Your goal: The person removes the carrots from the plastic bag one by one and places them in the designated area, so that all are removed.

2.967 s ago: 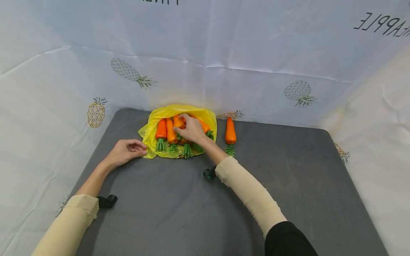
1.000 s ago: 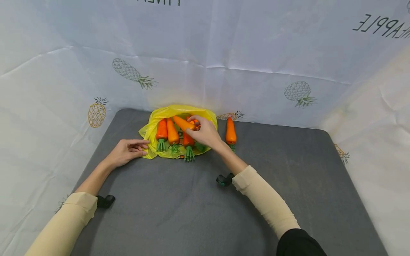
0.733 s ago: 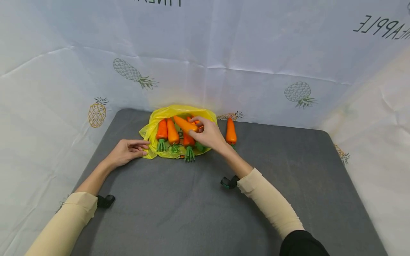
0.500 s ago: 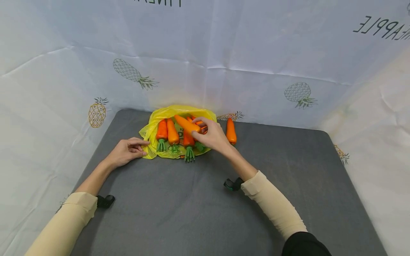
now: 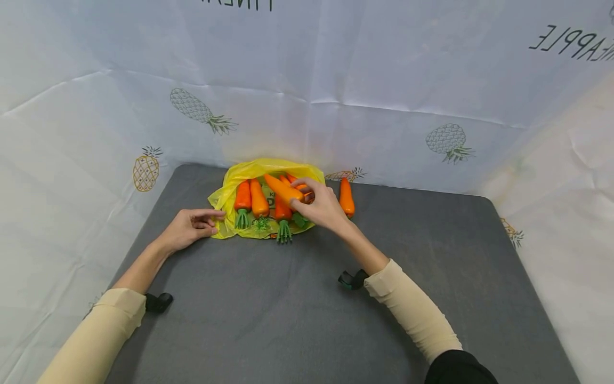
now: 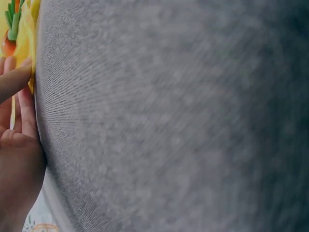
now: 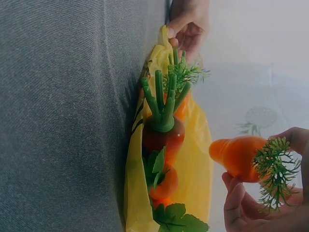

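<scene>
A yellow plastic bag lies with its mouth spread toward me near the table's far edge, several toy carrots inside. My left hand pinches the bag's left front corner between thumb and fingers, as the right wrist view also shows. My right hand grips an orange carrot by its leafy end, over the bag's opening. In the right wrist view that carrot's feathery green top sticks out among the fingers. A red-orange carrot with thick green stems stays in the bag's left side.
One loose carrot lies on the grey table, right of the bag; my right hand and wrist cover its leaves. A white pineapple-print cloth hangs close behind the table's far edge and along both sides.
The right hand has taken hold of a carrot in the bag and drawn it up and to the right, its tip tilting leftward. The left hand has kept its place on the bag corner.
</scene>
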A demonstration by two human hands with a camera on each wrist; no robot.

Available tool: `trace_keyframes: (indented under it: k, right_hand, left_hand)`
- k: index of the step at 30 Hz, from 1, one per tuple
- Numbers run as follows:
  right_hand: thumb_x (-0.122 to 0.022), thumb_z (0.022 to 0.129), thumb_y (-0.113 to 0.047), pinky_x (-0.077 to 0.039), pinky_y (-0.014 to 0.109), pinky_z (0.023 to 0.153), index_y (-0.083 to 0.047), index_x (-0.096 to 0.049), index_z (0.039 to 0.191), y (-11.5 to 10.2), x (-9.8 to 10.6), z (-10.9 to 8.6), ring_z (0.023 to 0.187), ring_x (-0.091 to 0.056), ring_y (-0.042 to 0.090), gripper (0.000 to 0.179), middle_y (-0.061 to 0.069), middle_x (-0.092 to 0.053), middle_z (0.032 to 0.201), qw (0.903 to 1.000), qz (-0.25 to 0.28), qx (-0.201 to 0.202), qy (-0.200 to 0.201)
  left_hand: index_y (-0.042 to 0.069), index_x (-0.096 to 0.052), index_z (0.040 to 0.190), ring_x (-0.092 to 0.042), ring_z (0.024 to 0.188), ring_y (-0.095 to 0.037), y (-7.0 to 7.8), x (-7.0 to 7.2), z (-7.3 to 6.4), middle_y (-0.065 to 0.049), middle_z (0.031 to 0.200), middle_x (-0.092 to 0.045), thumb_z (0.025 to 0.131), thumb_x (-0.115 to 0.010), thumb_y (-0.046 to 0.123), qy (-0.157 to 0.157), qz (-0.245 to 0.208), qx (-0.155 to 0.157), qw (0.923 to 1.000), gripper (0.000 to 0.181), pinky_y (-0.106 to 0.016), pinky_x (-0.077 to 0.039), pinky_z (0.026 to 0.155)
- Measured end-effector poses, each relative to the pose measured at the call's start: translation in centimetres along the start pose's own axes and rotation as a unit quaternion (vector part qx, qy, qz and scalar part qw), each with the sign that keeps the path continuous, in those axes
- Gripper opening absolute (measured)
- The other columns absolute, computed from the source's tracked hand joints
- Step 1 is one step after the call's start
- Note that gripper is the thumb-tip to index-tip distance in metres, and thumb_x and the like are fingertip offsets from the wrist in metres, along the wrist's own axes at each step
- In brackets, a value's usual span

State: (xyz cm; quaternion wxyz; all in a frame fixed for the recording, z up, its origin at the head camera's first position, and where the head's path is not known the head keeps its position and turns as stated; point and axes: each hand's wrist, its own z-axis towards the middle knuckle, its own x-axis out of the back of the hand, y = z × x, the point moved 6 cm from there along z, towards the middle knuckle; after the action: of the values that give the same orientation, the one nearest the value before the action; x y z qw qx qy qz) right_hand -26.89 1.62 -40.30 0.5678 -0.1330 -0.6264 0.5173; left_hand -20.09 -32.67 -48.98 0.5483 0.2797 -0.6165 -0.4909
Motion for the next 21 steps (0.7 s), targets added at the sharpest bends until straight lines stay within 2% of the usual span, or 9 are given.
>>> trace_keyframes:
  k: [9,15,21]
  right_hand:
    - [-0.071,0.098,-0.025,-0.065,0.045,0.090,-0.015,-0.071,0.135,0.4,0.2,-0.1,0.101,-0.077,0.030,0.038,0.019,-0.077,0.129,1.0000,0.002,-0.002,0.004]
    - [-0.072,0.099,-0.023,-0.064,0.044,0.087,-0.016,-0.072,0.135,0.5,0.8,-0.3,0.103,-0.077,0.031,0.037,0.020,-0.077,0.130,0.9998,0.004,-0.008,0.015]
    - [-0.072,0.101,-0.021,-0.060,0.036,0.081,-0.015,-0.071,0.136,0.2,2.0,-0.8,0.100,-0.075,0.031,0.036,0.020,-0.076,0.131,0.9996,0.019,-0.008,0.021]
  left_hand:
    - [-0.008,-0.061,0.148,-0.072,0.105,-0.001,-0.4,0.1,0.3,-0.010,0.126,-0.081,0.100,-0.074,-0.005,-0.025,-0.006,0.011,0.9996,0.051,-0.013,-0.060,0.087]
    - [-0.007,-0.063,0.147,-0.073,0.105,-0.002,-0.3,0.0,0.4,-0.020,0.127,-0.079,0.102,-0.073,0.000,-0.018,0.005,0.024,0.9995,0.046,-0.012,-0.060,0.088]
    - [-0.006,-0.064,0.145,-0.073,0.105,-0.003,-0.2,-0.1,0.3,-0.032,0.129,-0.074,0.102,-0.073,0.002,-0.014,0.015,0.032,0.9993,0.044,-0.012,-0.060,0.089]
